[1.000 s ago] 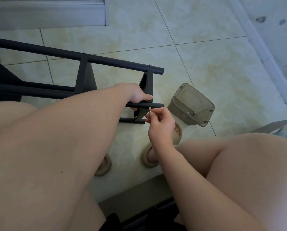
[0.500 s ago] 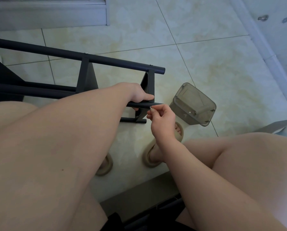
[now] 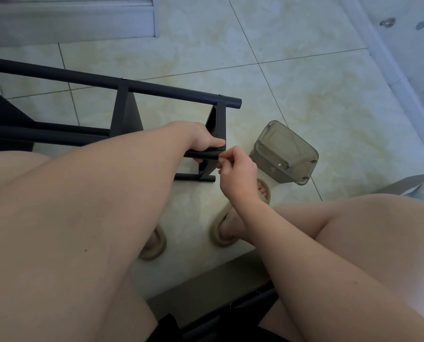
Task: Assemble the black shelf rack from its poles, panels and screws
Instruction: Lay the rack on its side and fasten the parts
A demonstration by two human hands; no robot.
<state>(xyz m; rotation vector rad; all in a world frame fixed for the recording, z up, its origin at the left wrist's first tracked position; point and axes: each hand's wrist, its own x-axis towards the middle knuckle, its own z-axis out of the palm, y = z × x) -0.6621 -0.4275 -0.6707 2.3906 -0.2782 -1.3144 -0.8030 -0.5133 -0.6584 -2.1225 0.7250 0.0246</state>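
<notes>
The black shelf rack [image 3: 122, 114] lies on its side on the tiled floor, its poles running left to right. My left hand [image 3: 203, 141] grips the near pole [image 3: 206, 154] close to its right end, thumb along the end panel [image 3: 217, 124]. My right hand [image 3: 235, 171] is at that pole's tip, its thumb and forefinger pinched together on something small; the item itself is too small to make out. The far pole [image 3: 181, 91] shows two screw heads on top.
A translucent grey plastic box [image 3: 283, 154] holding small parts sits on the floor just right of my right hand. My knees and sandalled feet fill the foreground. A wall skirting runs along the right, a pale ledge along the top left.
My right hand has moved up and left to the end of the near pole, and the small silver screw seen between its fingers earlier is now hidden. The left hand has held its grip.
</notes>
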